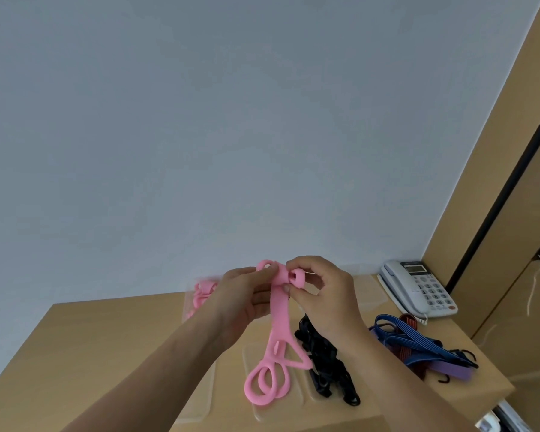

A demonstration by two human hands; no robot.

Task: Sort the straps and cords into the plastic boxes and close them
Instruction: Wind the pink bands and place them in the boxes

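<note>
Both hands hold a pink silicone strap up above the wooden table. My left hand grips its upper part from the left. My right hand pinches the strap's top loops from the right. The strap's ringed lower end hangs over a clear plastic lid. Another pink strap lies in a clear plastic box at the back, partly hidden by my left hand. Black straps are piled right of the hanging strap. Blue, red and purple cords lie further right.
A white desk telephone stands at the table's back right corner. A second clear lid lies under my left forearm. A wooden cabinet wall rises on the right, close to the table's edge.
</note>
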